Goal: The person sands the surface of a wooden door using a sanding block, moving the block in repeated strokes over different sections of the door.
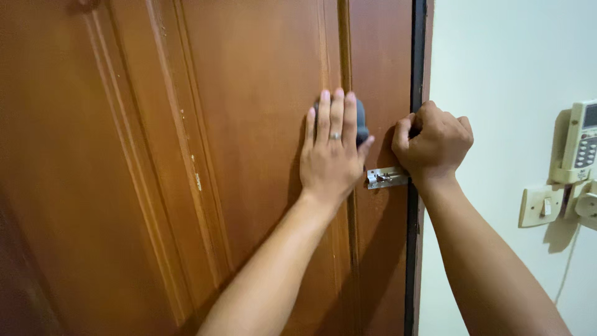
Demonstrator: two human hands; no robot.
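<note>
Pale wall (pixel 497 74) bears a cream switch (pixel 540 206)

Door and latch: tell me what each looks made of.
Door: apparently wood, reddish-brown with a semi-gloss varnish; moulded panels and small chips in the finish show. Latch: seemingly metal, silvery and shiny, catching light beside the right hand.

Door (pixel 186 155): reddish-brown wood, panelled, a few pale chips. Door's right edge: silver metal bolt (pixel 385 178), black frame strip (pixel 418 56). Right of door: pale greenish-white wall (pixel 497 74), cream switch plate (pixel 540 206), off-white remote (pixel 583 142) with grey buttons.
</note>
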